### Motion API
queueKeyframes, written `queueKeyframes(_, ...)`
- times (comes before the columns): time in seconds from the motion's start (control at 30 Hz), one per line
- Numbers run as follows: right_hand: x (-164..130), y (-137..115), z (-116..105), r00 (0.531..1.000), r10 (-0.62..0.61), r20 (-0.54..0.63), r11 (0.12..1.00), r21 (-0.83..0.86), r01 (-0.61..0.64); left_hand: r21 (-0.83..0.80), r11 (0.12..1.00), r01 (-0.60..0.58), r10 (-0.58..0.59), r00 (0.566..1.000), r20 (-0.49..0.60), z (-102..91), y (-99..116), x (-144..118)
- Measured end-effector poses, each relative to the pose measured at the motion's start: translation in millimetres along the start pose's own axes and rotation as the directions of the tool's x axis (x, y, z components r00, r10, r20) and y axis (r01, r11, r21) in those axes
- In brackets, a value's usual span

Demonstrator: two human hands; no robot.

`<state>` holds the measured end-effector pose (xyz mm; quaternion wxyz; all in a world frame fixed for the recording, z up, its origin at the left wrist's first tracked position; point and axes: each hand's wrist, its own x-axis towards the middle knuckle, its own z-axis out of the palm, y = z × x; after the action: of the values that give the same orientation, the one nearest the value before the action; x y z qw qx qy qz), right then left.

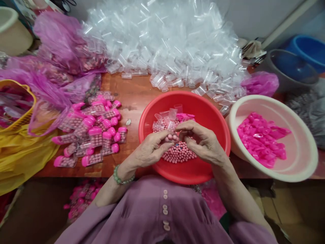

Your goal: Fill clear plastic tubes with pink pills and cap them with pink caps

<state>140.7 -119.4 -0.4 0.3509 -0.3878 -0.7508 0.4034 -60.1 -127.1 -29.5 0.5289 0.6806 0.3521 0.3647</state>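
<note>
My left hand (152, 147) pinches a small clear plastic container (171, 137) with pink beads inside, held over the red basin (145, 126). At the container's right end, my right hand (203, 140) has its fingers curled inward; whatever they may hold is hidden. Below both hands lies a heap of loose pink beads (179, 154) in the basin. Behind the hands, several empty clear containers (172, 114) and some bright pink pieces (186, 117) rest on the beads.
Bead-filled containers with pink caps (95, 131) lie piled at left, near purple bags (57, 30) and a yellow basket (30, 98). A large heap of clear containers (162, 37) covers the table's back. At right stands a white basin (303, 154) of pink caps (261, 139).
</note>
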Motion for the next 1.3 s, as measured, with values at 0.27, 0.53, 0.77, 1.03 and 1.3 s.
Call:
queueKeyframes(0.27,1,2,6,0.992,-0.103,0.074,0.992,-0.063,0.108,-0.055,0.998,0.013,-0.011,0.999,0.052,6.1,-9,-1)
queueKeyframes(0.53,8,4,5,0.976,-0.172,0.132,0.970,-0.151,0.191,-0.154,0.987,0.034,-0.013,0.991,0.137,2.5,-18,1)
queueKeyframes(0.77,4,11,5,0.982,-0.166,0.088,0.975,-0.134,0.177,-0.183,0.975,0.122,-0.090,0.980,0.177,0.4,-20,4)
queueKeyframes(1.03,17,10,2,0.957,-0.026,0.288,0.998,-0.047,0.041,-0.382,0.906,0.181,-0.072,0.956,0.283,-2.3,-22,9)
queueKeyframes(1.3,9,12,0,0.981,0.098,0.170,0.990,0.080,-0.113,-0.467,0.846,0.257,-0.183,0.963,0.199,0.1,-19,9)
